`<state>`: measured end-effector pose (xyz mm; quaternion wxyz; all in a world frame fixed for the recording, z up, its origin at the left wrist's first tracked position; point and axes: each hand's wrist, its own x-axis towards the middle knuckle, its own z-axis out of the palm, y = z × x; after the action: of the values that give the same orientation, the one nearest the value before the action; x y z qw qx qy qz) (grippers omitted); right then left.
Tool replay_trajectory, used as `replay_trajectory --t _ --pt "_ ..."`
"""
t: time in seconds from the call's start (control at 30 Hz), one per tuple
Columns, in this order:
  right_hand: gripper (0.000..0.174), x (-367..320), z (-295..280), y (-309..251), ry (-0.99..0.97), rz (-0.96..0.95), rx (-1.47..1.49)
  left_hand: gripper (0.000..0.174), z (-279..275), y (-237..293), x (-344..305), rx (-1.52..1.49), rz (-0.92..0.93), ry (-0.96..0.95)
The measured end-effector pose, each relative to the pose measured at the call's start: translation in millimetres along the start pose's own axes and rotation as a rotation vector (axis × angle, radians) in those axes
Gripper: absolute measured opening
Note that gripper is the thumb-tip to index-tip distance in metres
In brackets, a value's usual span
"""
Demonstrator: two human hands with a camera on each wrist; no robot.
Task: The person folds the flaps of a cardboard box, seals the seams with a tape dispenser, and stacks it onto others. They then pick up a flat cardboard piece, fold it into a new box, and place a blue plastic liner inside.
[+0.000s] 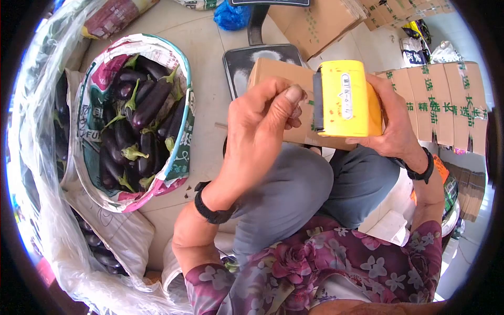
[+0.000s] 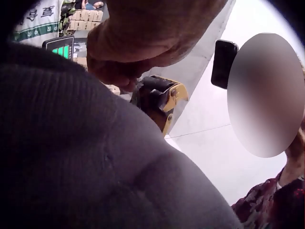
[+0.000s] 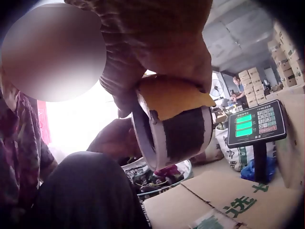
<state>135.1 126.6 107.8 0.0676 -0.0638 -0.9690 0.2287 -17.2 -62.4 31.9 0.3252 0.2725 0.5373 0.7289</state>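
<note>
The right hand (image 1: pixel 391 118) grips a yellow tape dispenser (image 1: pixel 357 100) above the knees. In the right wrist view the hand (image 3: pixel 159 43) covers the top of the yellow dispenser (image 3: pixel 171 98), and its roll (image 3: pixel 187 136) faces the camera. The left hand (image 1: pixel 260 134) is just left of the dispenser, fingers curled and thumb tip pinching what looks like the glossy end of clear tape. In the left wrist view its fingers (image 2: pixel 116 71) are beside the dispenser (image 2: pixel 176 93). A cardboard box (image 1: pixel 273 71) lies behind both hands.
An open sack (image 1: pixel 187 100) of eggplants stands on the floor at the left, beside plastic sheeting (image 1: pixel 31 157). Behind the box is a scale platform (image 1: pixel 231 65), its display (image 3: pixel 245 125) lit. Flattened cartons (image 1: pixel 451 105) with green print stand at the right. A blue bag (image 1: pixel 231 17) lies at the back.
</note>
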Motion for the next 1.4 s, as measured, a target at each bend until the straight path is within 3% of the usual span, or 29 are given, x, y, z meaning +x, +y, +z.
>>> replay_trajectory --t 0.2,0.27,0.4,0.53,0.7,0.87,1.3,1.4 --pt "0.084 9 1 -6 -0.036 -0.004 -0.037 0.025 -8 -15 6 0.055 0.07 0.13" --pt "0.084 11 1 -4 -0.048 0.006 -0.056 0.023 -23 -15 7 0.07 0.001 0.2" --pt "0.085 3 -7 20 -0.097 0.017 -0.162 0.015 -95 -58 19 -0.28 -0.153 0.461" --pt "0.084 -5 5 35 -0.174 0.047 -0.253 0.015 -121 -114 15 -0.236 -0.129 0.416" --pt "0.083 11 11 28 -0.197 0.038 -0.275 0.025 -119 -145 24 -0.276 -0.153 0.485" --pt "0.083 31 22 28 -0.246 0.039 -0.272 0.023 -130 -175 27 -0.409 -0.209 0.494" --pt "0.079 47 36 26 -0.279 0.03 -0.292 0.022 -130 -194 26 -0.142 -0.201 0.546" --pt "0.079 59 33 10 -0.296 0.013 -0.317 0.022 -134 -205 25 -0.356 -0.192 0.572"
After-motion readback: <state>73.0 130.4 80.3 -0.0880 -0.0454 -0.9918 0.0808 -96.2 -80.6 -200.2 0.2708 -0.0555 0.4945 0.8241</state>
